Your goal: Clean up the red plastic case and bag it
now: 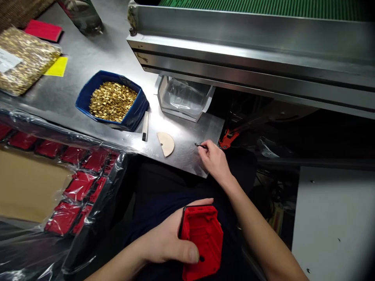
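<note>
Lower left, we see red cases (79, 185) already boxed; left of centre, brass pieces (113, 101) in a blue tub (141, 108); bottom centre, the left hand (168, 240) grips another case (208, 234), seemingly mid-work; mid-frame, the right hand (216, 162) pinches a dark tool (201, 146).

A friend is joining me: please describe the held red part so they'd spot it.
Find the metal table, then look below its near edge. There the left hand grips a shallow red shell, hollow side facing the camera. Other red parts lie in the plastic-lined box at left; this one alone is in a hand.
</note>
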The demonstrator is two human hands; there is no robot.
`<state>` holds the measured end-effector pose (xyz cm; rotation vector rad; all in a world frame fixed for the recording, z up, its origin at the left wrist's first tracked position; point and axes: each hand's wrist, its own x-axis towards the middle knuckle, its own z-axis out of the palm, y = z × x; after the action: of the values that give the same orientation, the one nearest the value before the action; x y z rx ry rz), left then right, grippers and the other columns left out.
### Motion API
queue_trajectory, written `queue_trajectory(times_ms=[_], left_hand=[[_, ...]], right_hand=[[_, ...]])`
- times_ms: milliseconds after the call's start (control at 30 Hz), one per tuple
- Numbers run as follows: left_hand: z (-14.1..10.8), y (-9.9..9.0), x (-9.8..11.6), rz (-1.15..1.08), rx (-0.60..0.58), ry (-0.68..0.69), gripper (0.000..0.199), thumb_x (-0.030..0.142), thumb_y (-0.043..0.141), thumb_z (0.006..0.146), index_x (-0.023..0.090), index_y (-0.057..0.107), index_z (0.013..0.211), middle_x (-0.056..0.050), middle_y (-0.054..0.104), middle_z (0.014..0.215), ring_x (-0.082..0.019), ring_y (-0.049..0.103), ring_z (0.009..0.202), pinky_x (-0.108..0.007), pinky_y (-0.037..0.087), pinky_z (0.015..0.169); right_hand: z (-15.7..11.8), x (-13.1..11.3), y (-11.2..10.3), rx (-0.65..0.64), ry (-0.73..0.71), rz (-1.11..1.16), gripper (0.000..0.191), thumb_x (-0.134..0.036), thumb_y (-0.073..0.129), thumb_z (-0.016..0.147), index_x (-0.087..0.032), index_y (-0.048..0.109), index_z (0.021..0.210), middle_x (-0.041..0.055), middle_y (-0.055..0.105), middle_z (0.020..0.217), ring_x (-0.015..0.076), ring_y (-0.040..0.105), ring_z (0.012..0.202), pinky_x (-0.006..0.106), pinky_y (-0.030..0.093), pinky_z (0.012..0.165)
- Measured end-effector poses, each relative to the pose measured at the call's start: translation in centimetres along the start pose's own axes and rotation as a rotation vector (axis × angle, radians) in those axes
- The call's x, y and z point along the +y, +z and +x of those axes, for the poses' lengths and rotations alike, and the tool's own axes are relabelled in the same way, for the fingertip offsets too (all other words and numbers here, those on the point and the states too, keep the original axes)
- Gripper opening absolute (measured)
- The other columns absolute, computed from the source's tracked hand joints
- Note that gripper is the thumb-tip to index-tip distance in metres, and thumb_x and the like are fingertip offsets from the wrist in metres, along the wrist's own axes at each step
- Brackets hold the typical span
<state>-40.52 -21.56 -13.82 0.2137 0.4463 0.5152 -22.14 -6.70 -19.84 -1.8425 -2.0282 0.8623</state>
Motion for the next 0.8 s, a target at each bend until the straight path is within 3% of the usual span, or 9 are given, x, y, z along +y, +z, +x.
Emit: queue_trajectory(times_ms=[167,267,333,467,633,800], left_hand=[[0.8,-0.3,0.6,0.067,0.037,-0.008,0.085,0.055,0.086,0.076,0.022,0.050,0.146,-0.015,0.067,0.130,-0.030,0.065,0.116,-0.043,0.049,0.100],[1.3,-0.2,0.9,0.096,0.059,-0.002,0.066,0.054,0.082,0.080,0.018,0.061,0.131,-0.011,0.070,0.114,-0.023,0.065,0.100,-0.033,0.049,0.089],[1.6,0.1,1.0,0.086,0.070,0.015,0.060,0.052,0.080,0.082,0.018,0.062,0.128,-0.009,0.068,0.111,-0.022,0.064,0.100,-0.034,0.048,0.091],[2.1,0.9,1.4,0.059,0.033,0.026,0.051,0.051,0.077,0.086,0.018,0.062,0.123,-0.009,0.064,0.113,-0.024,0.060,0.107,-0.037,0.045,0.098],[2.3,1.2,1.5,0.095,0.058,0.023,0.043,0.051,0.077,0.085,0.019,0.062,0.109,-0.003,0.057,0.101,-0.017,0.055,0.093,-0.031,0.045,0.091],[2.2,1.2,1.4,0.129,0.061,0.012,0.044,0.051,0.078,0.084,0.019,0.061,0.108,-0.003,0.055,0.100,-0.018,0.054,0.094,-0.031,0.045,0.091]], right_hand=[[-6.9,-0.8,-5.1,0.041,0.185,0.546,0.028,-0.046,0.065,0.096,-0.025,0.066,0.116,-0.0003,0.070,0.090,0.0119,0.062,0.067,0.024,0.052,0.064],[-11.0,-2.4,-7.4,-0.035,0.187,0.565,0.024,-0.038,0.071,0.093,-0.029,0.069,0.115,-0.0019,0.072,0.090,0.0113,0.067,0.074,0.020,0.055,0.066],[-13.1,-3.6,-8.2,-0.093,0.137,0.491,0.019,-0.033,0.072,0.093,-0.032,0.070,0.112,-0.0034,0.072,0.090,0.0103,0.067,0.075,0.018,0.054,0.066],[-14.9,-5.1,-7.7,-0.129,-0.013,0.340,0.019,-0.024,0.066,0.097,-0.029,0.068,0.115,-0.0038,0.068,0.085,0.0093,0.061,0.067,0.021,0.052,0.062],[-15.1,-5.3,-6.2,-0.077,-0.176,0.228,0.021,-0.015,0.060,0.099,-0.020,0.065,0.120,0.0036,0.071,0.100,0.0150,0.067,0.088,0.028,0.056,0.081],[-15.3,-5.3,-6.0,-0.025,-0.285,0.175,0.027,-0.010,0.061,0.097,-0.015,0.063,0.124,0.0078,0.073,0.107,0.0186,0.068,0.095,0.032,0.058,0.085]])
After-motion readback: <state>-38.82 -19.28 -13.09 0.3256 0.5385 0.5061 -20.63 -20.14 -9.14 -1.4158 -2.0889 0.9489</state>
